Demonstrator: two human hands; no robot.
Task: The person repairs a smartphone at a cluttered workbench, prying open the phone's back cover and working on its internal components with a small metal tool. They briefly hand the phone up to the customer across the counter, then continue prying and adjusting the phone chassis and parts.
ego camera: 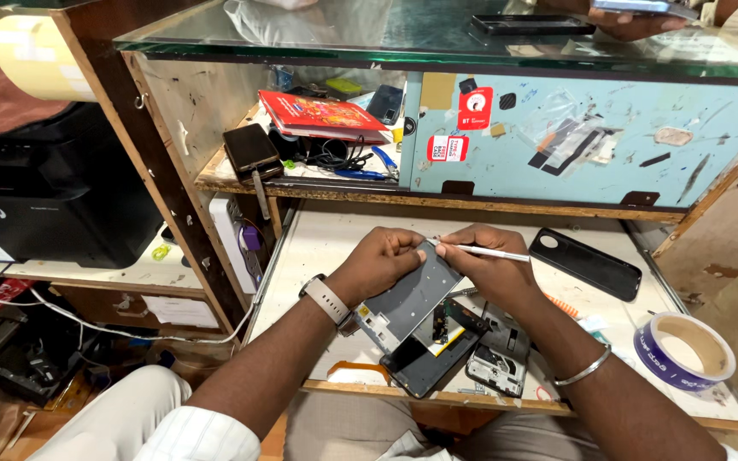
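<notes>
My left hand point(379, 260) grips the top end of a grey phone frame point(407, 300), held tilted above the white work tray point(318, 248). Pinched in my right hand point(489, 265) is a thin white tool point(493, 252) whose tip touches the frame's upper edge, right by my left fingers. Below the frame lie a dark phone screen point(424, 363) and an opened phone body point(501, 358). A watch with a pale strap sits on my left wrist, and a metal bangle circles my right.
A black phone back cover point(587, 263) lies right of my hands, a roll of blue tape point(685, 348) at the tray's right corner. The shelf behind holds a red box point(322, 115), cables and a black phone. A black printer point(44, 196) stands left. Another person's hand point(634, 21) rests on the glass counter.
</notes>
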